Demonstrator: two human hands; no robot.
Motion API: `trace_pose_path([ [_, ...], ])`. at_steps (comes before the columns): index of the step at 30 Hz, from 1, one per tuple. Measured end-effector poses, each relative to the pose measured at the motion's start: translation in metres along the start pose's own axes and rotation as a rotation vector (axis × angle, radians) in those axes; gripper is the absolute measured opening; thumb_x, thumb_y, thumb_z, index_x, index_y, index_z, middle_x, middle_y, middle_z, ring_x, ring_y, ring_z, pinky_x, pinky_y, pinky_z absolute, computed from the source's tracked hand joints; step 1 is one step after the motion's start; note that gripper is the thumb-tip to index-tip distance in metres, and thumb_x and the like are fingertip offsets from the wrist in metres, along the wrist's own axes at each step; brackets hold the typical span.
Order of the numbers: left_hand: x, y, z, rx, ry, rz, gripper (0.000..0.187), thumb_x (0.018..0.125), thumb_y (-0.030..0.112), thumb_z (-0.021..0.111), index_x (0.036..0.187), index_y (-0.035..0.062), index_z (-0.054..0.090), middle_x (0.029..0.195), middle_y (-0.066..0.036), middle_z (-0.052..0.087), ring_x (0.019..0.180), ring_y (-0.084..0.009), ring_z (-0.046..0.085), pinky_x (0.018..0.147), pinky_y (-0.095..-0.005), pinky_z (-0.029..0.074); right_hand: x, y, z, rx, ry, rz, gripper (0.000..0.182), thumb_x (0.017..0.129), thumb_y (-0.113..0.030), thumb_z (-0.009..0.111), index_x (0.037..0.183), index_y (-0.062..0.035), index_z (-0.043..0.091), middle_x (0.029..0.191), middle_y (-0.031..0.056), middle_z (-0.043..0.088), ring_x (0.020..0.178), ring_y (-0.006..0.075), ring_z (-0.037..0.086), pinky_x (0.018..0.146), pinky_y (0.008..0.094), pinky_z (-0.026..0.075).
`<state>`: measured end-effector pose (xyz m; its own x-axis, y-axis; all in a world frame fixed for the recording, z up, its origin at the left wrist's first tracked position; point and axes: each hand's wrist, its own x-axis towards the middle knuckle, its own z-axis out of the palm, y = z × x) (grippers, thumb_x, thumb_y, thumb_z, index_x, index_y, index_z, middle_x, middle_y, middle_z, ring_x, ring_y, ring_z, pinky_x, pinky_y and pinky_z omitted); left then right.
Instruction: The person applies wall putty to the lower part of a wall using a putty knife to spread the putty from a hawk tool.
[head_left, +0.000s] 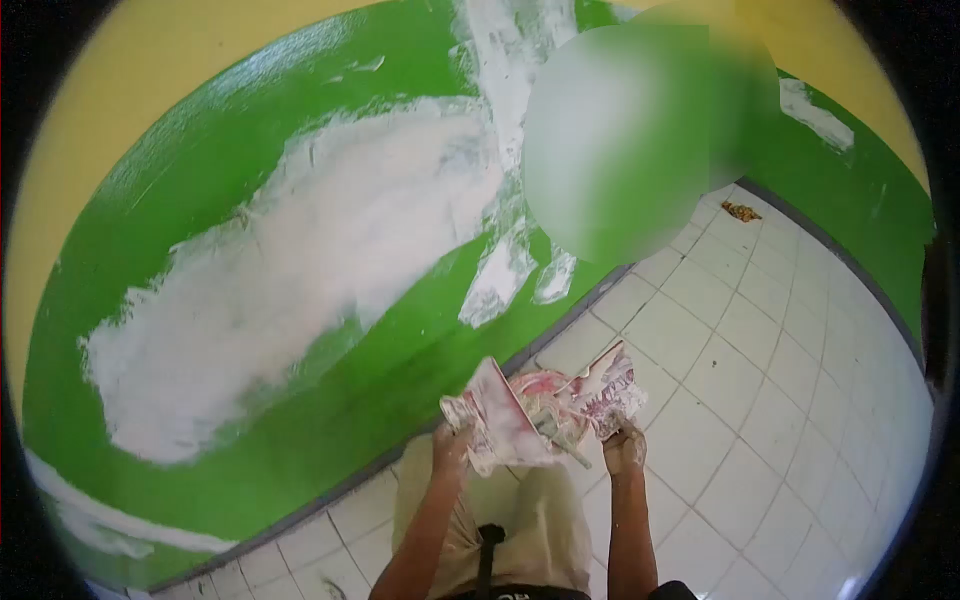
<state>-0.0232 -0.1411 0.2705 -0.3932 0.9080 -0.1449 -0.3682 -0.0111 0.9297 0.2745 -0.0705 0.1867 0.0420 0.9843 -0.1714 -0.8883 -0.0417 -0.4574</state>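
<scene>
Evidently two scrapers (505,415) (614,384), one per grip (453,445) (625,447).

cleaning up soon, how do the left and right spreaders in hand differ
The left spreader has a mostly plain, pale face; the right spreader shows patchy reddish marks. The left spreader's inner edge slopes down rightward, while the right spreader's top edge rises rightward. Both are smeared whitish.

The left forearm (422,528) is slanting inward while the right forearm (630,530) is pointing almost straight ahead, both bare. The left hand (452,446) is gripping, its fingers partly hidden; the right hand (625,448) is also gripping, level with it and apart.
</scene>
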Motion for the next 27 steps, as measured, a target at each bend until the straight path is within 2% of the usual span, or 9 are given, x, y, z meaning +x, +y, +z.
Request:
trace_pose_path([
  [1,0.003,0.011,0.013,0.000,-0.027,0.008,0.016,0.088,0.018,0.065,0.094,0.0035,0.063,0.077,-0.001,0.060,0.064,-0.0123,0.053,0.059,-0.0304,0.046,0.001,0.000,0.006,0.015,-0.052,-0.051,0.028,0.090,-0.004,0.050,0.116,0.0065,0.053,0.112,0.0143,0.061,0.102,0.0265,0.061,0.089,0.0397,0.053],
  [3,-0.007,0.039,0.040,-0.126,0.121,-0.385,0.023,0.087,0.013,0.063,0.108,0.0052,0.060,0.090,-0.003,0.063,0.076,-0.0176,0.063,0.069,-0.0332,0.053,-0.016,-0.007,0.053,-0.127,-0.065,-0.085,0.023,0.088,-0.007,0.055,0.109,0.0019,0.057,0.105,0.0097,0.063,0.097,0.0218,0.062,0.085,0.0386,0.051],
  [9,0.056,-0.051,0.000,-0.431,-0.289,-0.424,0.037,0.087,0.009,0.060,0.123,0.0053,0.054,0.110,-0.008,0.062,0.099,-0.0221,0.062,0.086,-0.0393,0.053,-0.023,0.016,0.071,-0.219,0.159,-0.008,0.023,0.082,-0.010,0.061,0.104,-0.0017,0.060,0.104,0.0096,0.064,0.095,0.0241,0.060,0.085,0.0413,0.048],
  [13,0.068,-0.048,0.035,-0.484,-0.252,-0.399,0.037,0.088,0.011,0.060,0.124,0.0064,0.053,0.111,-0.007,0.062,0.099,-0.0219,0.063,0.084,-0.0390,0.054,-0.012,0.030,0.061,-0.384,0.189,-0.074,0.019,0.083,-0.007,0.060,0.099,0.0013,0.061,0.098,0.0108,0.064,0.096,0.0253,0.060,0.084,0.0431,0.048],
  [15,0.079,-0.061,0.043,-0.423,-0.227,-0.290,0.042,0.091,0.023,0.060,0.127,0.0049,0.050,0.112,-0.009,0.063,0.099,-0.0235,0.064,0.082,-0.0389,0.054,-0.006,0.029,0.068,-0.508,0.329,-0.096,0.009,0.082,-0.008,0.062,0.088,-0.0015,0.062,0.094,0.0093,0.065,0.092,0.0232,0.061,0.081,0.0412,0.048],
  [18,0.087,-0.063,0.058,-0.515,-0.179,-0.475,0.035,0.090,0.019,0.062,0.122,0.0081,0.054,0.108,-0.006,0.063,0.086,-0.0191,0.065,0.067,-0.0318,0.055,-0.007,0.029,0.102,-0.673,0.367,-0.156,0.026,0.072,-0.013,0.077,0.066,-0.0080,0.052,0.072,0.0040,0.061,0.065,0.0151,0.057,0.065,0.0352,0.046],
  [21,0.100,-0.061,0.069,-0.570,-0.207,-0.596,0.044,0.085,0.020,0.070,0.123,0.0057,0.053,0.109,-0.007,0.062,0.084,-0.0171,0.065,0.063,-0.0290,0.054,0.002,0.034,0.112,-0.852,0.357,-0.176,0.031,0.069,-0.016,0.082,0.065,-0.0074,0.052,0.061,0.0021,0.054,0.054,0.0126,0.048,0.056,0.0303,0.044],
  [25,0.100,-0.035,0.098,-0.270,-0.172,-0.422,0.055,0.079,0.015,0.076,0.126,0.0058,0.051,0.112,-0.009,0.061,0.092,-0.0191,0.064,0.070,-0.0317,0.055,0.022,0.027,0.109,-1.163,0.302,-0.110,0.037,0.072,-0.020,0.082,0.056,-0.0057,0.052,0.054,-0.0019,0.046,0.048,0.0118,0.046,0.053,0.0283,0.046],
  [27,0.095,-0.019,0.111,-0.331,-0.169,-0.306,0.067,0.069,0.006,0.081,0.128,0.0047,0.048,0.113,-0.009,0.060,0.093,-0.0201,0.063,0.071,-0.0323,0.055,0.023,0.025,0.110,-1.004,0.228,-0.094,0.039,0.076,-0.021,0.080,0.053,-0.0057,0.052,0.053,-0.0019,0.046,0.048,0.0115,0.049,0.055,0.0294,0.048],
])
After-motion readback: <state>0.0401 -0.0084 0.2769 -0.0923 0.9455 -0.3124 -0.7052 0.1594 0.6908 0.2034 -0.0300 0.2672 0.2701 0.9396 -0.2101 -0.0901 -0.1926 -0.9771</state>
